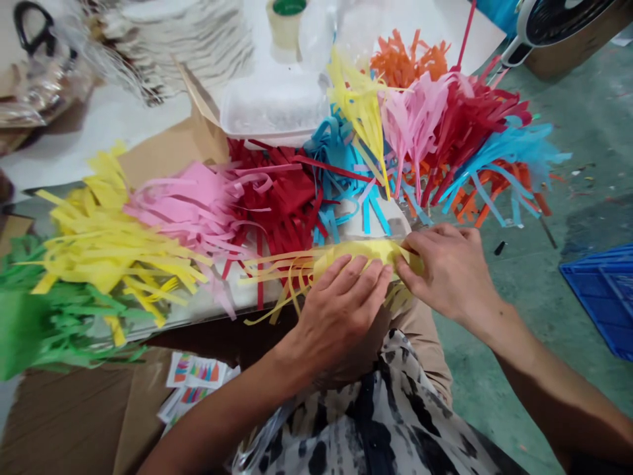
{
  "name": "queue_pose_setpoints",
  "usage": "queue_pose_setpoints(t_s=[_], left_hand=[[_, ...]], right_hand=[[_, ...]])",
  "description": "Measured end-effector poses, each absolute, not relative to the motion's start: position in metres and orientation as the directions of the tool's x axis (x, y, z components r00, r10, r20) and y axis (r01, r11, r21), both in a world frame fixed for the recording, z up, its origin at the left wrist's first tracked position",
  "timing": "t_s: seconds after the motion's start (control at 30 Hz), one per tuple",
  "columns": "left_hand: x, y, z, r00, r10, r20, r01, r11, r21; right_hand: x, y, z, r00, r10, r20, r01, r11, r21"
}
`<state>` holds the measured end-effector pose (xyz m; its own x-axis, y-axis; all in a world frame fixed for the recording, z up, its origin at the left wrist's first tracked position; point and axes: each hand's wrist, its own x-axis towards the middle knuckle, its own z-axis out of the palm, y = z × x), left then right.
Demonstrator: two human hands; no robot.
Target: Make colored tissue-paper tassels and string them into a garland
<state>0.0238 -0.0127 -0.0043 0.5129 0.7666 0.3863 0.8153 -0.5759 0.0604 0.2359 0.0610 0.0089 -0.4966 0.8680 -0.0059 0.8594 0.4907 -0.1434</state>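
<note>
A yellow fringed tissue paper strip lies along the table's front edge, its cut strands trailing left. My left hand rests flat on it, fingers stretched out together. At the paper's right end, my right hand pinches the edge between thumb and fingers. Just behind my hands are loose fringed papers in dark red and blue. Finished-looking tassels with twisted ends lie further right, among them a yellow one and a pink one.
Fringed paper piles in pink, yellow and green cover the table's left side. Behind stand a white tray and a tape-like roll. A blue crate is on the floor; printed cards lie in a cardboard box.
</note>
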Motion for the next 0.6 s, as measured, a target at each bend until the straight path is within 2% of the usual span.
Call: queue_pose_setpoints(t_s=[0.1, 0.23, 0.37, 0.47, 0.6], left_hand=[[0.027, -0.019, -0.016, 0.491, 0.821, 0.292, 0.841, -0.534, 0.086], [0.025, -0.02, -0.018, 0.467, 0.837, 0.287, 0.858, -0.507, 0.081], [0.027, -0.021, -0.017, 0.417, 0.868, 0.269, 0.887, -0.454, 0.091], [0.028, -0.021, -0.018, 0.41, 0.87, 0.272, 0.888, -0.449, 0.098], [0.027, -0.022, -0.018, 0.427, 0.857, 0.287, 0.879, -0.468, 0.09]], right_hand=[[0.239, 0.062, 0.009, -0.49, 0.872, -0.01, 0.864, 0.484, -0.138], [0.253, 0.076, 0.014, -0.459, 0.887, 0.049, 0.878, 0.461, -0.125], [0.272, 0.093, 0.029, -0.409, 0.901, 0.145, 0.906, 0.42, -0.054], [0.274, 0.086, 0.039, -0.472, 0.845, 0.25, 0.848, 0.513, -0.134], [0.257, 0.047, 0.028, -0.659, 0.635, 0.403, 0.588, 0.769, -0.249]])
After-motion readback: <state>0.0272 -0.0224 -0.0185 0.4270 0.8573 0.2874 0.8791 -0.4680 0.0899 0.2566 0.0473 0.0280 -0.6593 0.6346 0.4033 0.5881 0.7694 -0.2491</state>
